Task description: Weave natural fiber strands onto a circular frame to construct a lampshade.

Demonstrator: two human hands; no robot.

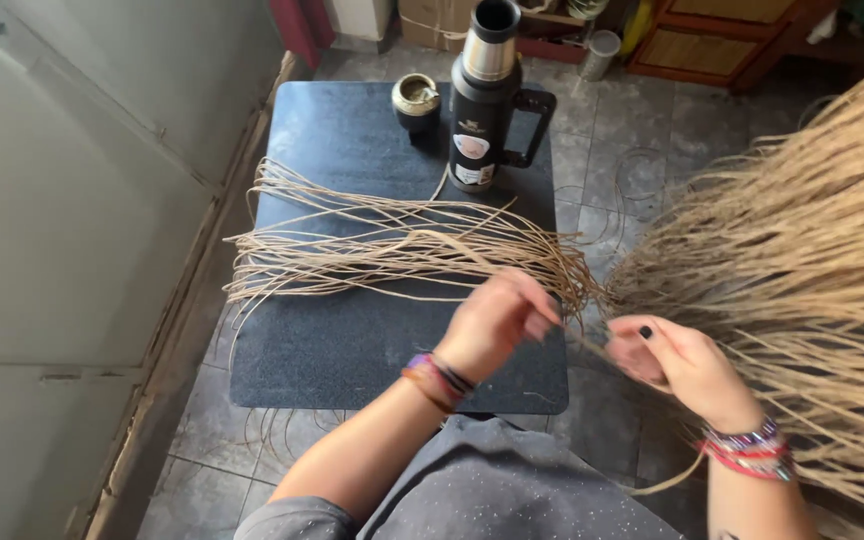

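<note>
left hand [497, 322]: fingers curled shut, pinching one thin straw strand [577, 338] at its near end; braided bracelets on the wrist.
right hand [677, 362]: half curled, thumb and forefinger closed on the same strand, just beside the left hand.
strand: runs between the two hands, taut and short; its far end is lost in the bundle to the right.
loose strands [392, 245]: spread fan-like on the dark mat [352, 345], just ahead of the left hand; too many to count.
big bundle [802, 270]: thick sheaf of straw to the right of and beyond the right hand; uncountable.
flask [487, 95]: one, black and steel, lid off, standing well ahead of the hands.
cup [416, 100]: one small round cup, just left of the flask.
hands: two, both one person's.
risk, snapping: I judge a sharp pull could break the thin strand.
risk, tangling: the laid-out strands cross each other and could knot if dragged.
risk, spill: strands lie close to the open flask's foot; a tug might tip it.
</note>
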